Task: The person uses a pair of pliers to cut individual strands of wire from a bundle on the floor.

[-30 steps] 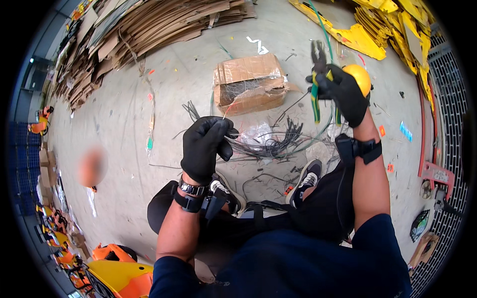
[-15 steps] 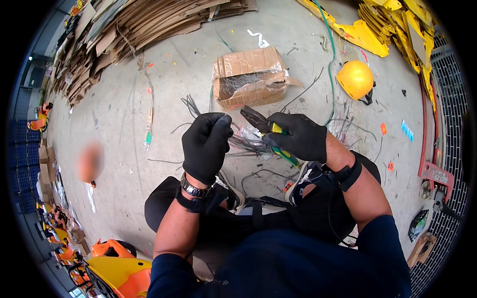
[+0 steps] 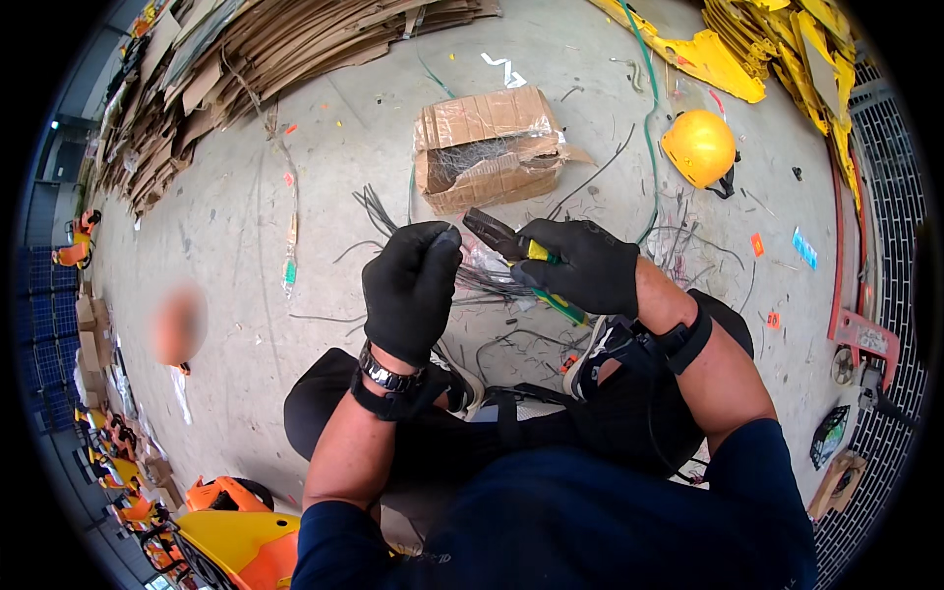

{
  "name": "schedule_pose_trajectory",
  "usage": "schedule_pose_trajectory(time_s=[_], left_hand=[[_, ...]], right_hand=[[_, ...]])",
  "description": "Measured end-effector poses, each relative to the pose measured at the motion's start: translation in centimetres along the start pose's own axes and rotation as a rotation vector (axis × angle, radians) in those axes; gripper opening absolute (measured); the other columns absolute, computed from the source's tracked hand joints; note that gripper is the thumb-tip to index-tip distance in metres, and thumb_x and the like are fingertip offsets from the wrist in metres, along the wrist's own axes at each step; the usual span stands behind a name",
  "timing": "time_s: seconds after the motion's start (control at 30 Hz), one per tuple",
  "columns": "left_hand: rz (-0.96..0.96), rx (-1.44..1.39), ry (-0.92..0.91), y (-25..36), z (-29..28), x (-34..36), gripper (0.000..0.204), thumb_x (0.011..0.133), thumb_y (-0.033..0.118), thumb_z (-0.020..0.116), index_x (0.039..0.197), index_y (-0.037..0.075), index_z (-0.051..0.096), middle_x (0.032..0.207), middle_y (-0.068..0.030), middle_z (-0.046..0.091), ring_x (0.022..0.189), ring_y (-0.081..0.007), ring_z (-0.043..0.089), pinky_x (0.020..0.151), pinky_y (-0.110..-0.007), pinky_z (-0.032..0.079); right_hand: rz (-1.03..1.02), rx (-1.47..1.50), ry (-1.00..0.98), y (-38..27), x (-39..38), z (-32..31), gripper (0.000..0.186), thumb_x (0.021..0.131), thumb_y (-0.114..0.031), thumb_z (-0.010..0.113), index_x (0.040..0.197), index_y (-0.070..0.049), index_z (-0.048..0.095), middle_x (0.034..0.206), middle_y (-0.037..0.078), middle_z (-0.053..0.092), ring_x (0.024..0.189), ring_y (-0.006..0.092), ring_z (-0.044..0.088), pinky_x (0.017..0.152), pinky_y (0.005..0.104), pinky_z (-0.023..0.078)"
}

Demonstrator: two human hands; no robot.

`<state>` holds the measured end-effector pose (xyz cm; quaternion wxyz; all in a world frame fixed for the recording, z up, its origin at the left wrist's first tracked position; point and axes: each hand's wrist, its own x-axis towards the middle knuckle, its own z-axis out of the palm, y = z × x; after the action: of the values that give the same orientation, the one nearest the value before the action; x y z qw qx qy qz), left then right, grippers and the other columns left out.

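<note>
I sit on a concrete floor with both hands in black gloves. My left hand pinches the end of a thin grey wire between thumb and fingers. My right hand grips pliers with yellow and green handles, jaws pointing left toward the wire tip, a short gap apart. Below the hands lies a tangle of dark wires on the floor, partly hidden by my hands. A watch sits on my left wrist and a black strap on my right wrist.
A torn cardboard box holding wires sits just beyond my hands. A yellow hard hat lies to the right. Flattened cardboard is stacked at the upper left, yellow sheets at the upper right. A metal grating runs along the right.
My right hand came down from the upper right with the pliers and now sits beside my left hand. The left hand stayed in place, pinching the wire.
</note>
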<state>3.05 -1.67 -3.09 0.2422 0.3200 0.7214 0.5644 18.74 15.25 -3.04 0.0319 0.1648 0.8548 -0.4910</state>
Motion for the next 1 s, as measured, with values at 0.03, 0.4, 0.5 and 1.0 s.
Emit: schedule_pose_trajectory(time_s=[0.03,0.4,0.5,1.0], left_hand=[[0.010,0.011,0.010,-0.1,0.0,0.0,0.018,0.094,0.012,0.064,0.104,-0.003,0.066,0.076,-0.0049,0.067,0.056,-0.0066,0.055,0.050,-0.021,0.043],[0.087,0.099,-0.051,-0.7,0.3,-0.4,0.016,0.093,0.010,0.066,0.105,-0.001,0.068,0.077,-0.0018,0.066,0.060,-0.0051,0.054,0.053,-0.021,0.043],[0.088,0.105,-0.061,-0.7,0.4,-0.4,0.016,0.092,0.009,0.067,0.105,0.000,0.068,0.077,-0.0010,0.066,0.061,-0.0045,0.054,0.053,-0.021,0.043],[-0.268,-0.130,-0.250,0.5,1.0,-0.9,0.018,0.094,0.013,0.064,0.104,-0.002,0.067,0.075,-0.0033,0.066,0.049,-0.0053,0.050,0.046,-0.022,0.039]], right_hand=[[0.002,-0.008,0.001,-0.1,0.0,0.0,0.038,0.090,-0.031,0.065,0.115,-0.004,0.059,0.089,0.020,0.065,0.082,0.0355,0.064,0.074,0.0415,0.049],[-0.007,-0.006,0.017,0.1,0.2,0.2,0.037,0.089,-0.032,0.065,0.113,-0.004,0.060,0.092,0.020,0.066,0.086,0.0360,0.064,0.076,0.0422,0.049],[0.045,0.016,-0.004,-0.2,0.2,0.0,0.036,0.089,-0.034,0.063,0.111,-0.004,0.061,0.096,0.022,0.066,0.092,0.0379,0.064,0.080,0.0439,0.049],[-0.105,-0.053,0.122,0.2,-0.3,0.9,0.034,0.091,-0.031,0.062,0.111,-0.005,0.055,0.091,0.020,0.065,0.085,0.0398,0.063,0.073,0.0454,0.049]])
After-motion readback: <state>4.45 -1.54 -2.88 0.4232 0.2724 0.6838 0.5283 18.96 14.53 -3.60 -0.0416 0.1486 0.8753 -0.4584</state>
